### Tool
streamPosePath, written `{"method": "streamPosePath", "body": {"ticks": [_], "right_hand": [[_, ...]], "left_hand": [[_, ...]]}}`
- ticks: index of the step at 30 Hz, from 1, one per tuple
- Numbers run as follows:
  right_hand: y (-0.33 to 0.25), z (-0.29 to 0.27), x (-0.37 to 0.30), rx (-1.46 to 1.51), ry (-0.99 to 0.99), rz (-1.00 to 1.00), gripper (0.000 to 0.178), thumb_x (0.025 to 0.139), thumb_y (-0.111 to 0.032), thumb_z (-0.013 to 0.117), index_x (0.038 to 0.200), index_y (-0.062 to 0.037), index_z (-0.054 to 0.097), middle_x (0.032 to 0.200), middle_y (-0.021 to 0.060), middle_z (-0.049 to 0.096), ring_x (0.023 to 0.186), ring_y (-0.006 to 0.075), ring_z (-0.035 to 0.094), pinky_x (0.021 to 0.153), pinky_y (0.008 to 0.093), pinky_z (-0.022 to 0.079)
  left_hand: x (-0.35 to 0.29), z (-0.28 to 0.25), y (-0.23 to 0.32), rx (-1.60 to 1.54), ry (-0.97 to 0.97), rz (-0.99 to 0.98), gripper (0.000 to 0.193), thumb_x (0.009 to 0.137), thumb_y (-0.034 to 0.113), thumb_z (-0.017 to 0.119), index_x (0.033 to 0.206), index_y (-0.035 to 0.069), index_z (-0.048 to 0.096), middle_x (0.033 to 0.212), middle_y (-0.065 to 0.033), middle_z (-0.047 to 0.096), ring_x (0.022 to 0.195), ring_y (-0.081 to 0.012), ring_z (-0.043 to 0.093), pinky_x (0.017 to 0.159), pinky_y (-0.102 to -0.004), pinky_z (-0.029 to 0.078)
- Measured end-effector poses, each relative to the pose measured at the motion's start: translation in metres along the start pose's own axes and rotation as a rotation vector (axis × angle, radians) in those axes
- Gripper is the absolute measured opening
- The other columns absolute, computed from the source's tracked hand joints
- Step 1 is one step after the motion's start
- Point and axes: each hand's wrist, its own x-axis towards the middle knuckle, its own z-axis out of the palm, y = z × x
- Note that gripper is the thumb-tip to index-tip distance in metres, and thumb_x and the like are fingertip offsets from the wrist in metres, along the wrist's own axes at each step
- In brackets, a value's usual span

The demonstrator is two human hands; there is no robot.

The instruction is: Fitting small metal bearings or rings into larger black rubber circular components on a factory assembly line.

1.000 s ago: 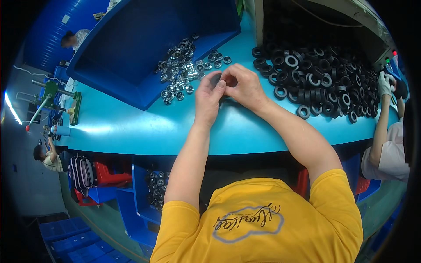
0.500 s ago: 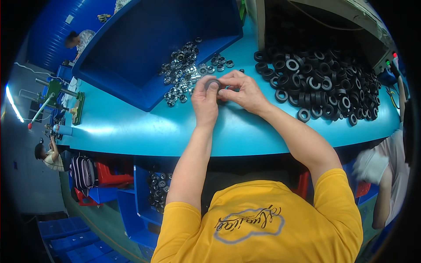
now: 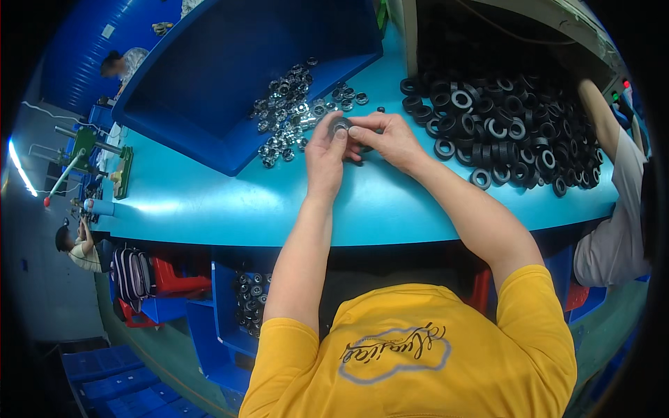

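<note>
A small black ring [image 3: 341,124] with a greyish centre is gripped between the thumb and fingers of my left hand [image 3: 325,155], above the blue-green table. My right hand [image 3: 394,143] meets it from the right, thumb and forefinger pinched at the ring's edge. Its other fingers curl underneath and are partly hidden. Shiny chrome round caps [image 3: 282,118] lie just beyond my left hand, some on the table and some in the tilted blue bin [image 3: 202,90]. To the right of my hands spreads a large heap of black rings [image 3: 502,132].
A co-worker's arm [image 3: 605,118] reaches in at the right, behind the ring heap. The opening of a pale housing [image 3: 411,42] stands over the heap. On the left is a green hand press [image 3: 83,153]. Below the table edge, a blue crate [image 3: 226,306] holds more round parts.
My right thumb has come up onto the ring's edge, and the ring has tilted slightly. At the right, the co-worker's gloved hand has left its low place and the arm now reaches behind the heap.
</note>
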Motion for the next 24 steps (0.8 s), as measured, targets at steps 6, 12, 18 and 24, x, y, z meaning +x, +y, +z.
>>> {"method": "streamPosePath", "body": {"ticks": [6,12,18,24], "right_hand": [[0.0,0.007,-0.006,-0.328,0.068,-0.173,0.023,0.09,-0.023,0.078,0.109,-0.0104,0.081,0.087,0.0087,0.075,0.079,0.0174,0.068,0.07,0.0336,0.053],[0.006,0.005,-0.001,-0.165,0.073,-0.078,0.023,0.086,-0.022,0.079,0.105,-0.0093,0.082,0.088,0.0106,0.076,0.081,0.0215,0.07,0.072,0.0336,0.053],[-0.005,0.004,-0.006,-0.345,-0.008,-0.115,0.028,0.087,-0.024,0.078,0.108,-0.0059,0.08,0.094,0.0122,0.078,0.091,0.0218,0.074,0.082,0.0338,0.056],[0.0,0.002,-0.002,-0.117,-0.002,0.003,0.027,0.09,-0.021,0.076,0.11,-0.0036,0.079,0.096,0.0103,0.079,0.09,0.0168,0.074,0.083,0.0308,0.057]], "left_hand": [[-0.007,0.005,0.001,0.224,0.11,0.034,0.035,0.105,0.008,0.059,0.139,0.002,0.057,0.099,-0.0068,0.067,0.072,-0.0107,0.063,0.058,-0.0242,0.055],[-0.006,0.012,0.005,0.046,0.104,0.039,0.033,0.104,0.009,0.06,0.136,0.002,0.06,0.091,-0.0051,0.067,0.07,-0.0097,0.062,0.058,-0.0227,0.053],[-0.006,-0.002,0.004,0.22,0.153,-0.054,0.031,0.103,0.011,0.063,0.134,0.005,0.063,0.091,-0.0038,0.066,0.067,-0.008,0.059,0.053,-0.0232,0.051],[-0.003,0.004,0.008,0.102,0.131,-0.036,0.031,0.107,0.016,0.055,0.136,0.006,0.062,0.087,-0.0036,0.065,0.062,-0.0077,0.055,0.051,-0.0242,0.05]]}}
